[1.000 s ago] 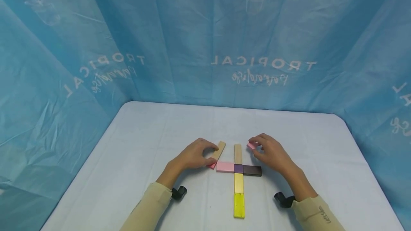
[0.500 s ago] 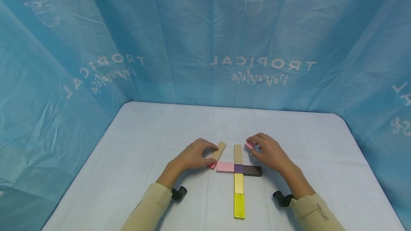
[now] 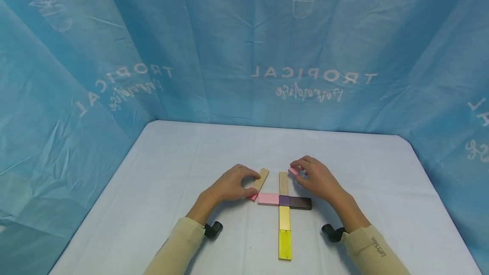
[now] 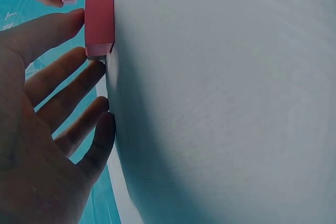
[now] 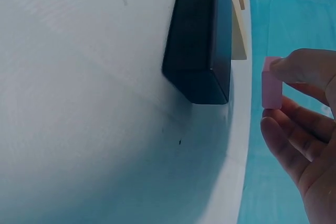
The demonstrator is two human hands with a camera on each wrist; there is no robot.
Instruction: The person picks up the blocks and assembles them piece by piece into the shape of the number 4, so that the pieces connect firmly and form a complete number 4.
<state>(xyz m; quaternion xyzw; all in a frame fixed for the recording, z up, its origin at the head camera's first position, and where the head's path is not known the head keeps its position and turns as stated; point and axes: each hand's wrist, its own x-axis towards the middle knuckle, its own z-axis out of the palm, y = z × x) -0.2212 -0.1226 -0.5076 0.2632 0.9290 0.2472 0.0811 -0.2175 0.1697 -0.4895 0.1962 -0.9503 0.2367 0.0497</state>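
Note:
My right hand (image 3: 317, 179) pinches a small pink block (image 5: 272, 92) between thumb and fingertips, raised above the white table. It is beside the far end of an upright tan block (image 3: 283, 183). On the left, my left hand (image 3: 232, 183) rests its thumb and index fingertips along a slanted tan block (image 3: 262, 178) and a red block (image 4: 98, 17) at its near end; the other fingers spread loosely. Right of these lies a cross of flat blocks: light pink (image 3: 268, 199), purple (image 3: 284, 200) in the middle, dark brown (image 3: 300, 203), pale yellow (image 3: 284, 217) and bright yellow (image 3: 284, 244).
A white cloth covers the table (image 3: 183, 152). Blue printed curtains (image 3: 229, 46) hang behind it and along both sides. Each wrist wears a small black camera, the left one (image 3: 214, 229) and the right one (image 3: 332, 232) both close above the cloth.
My right hand has shifted slightly left and away from me, carrying the small pink block closer to the upright tan block's far end. The left hand and the laid blocks have stayed put.

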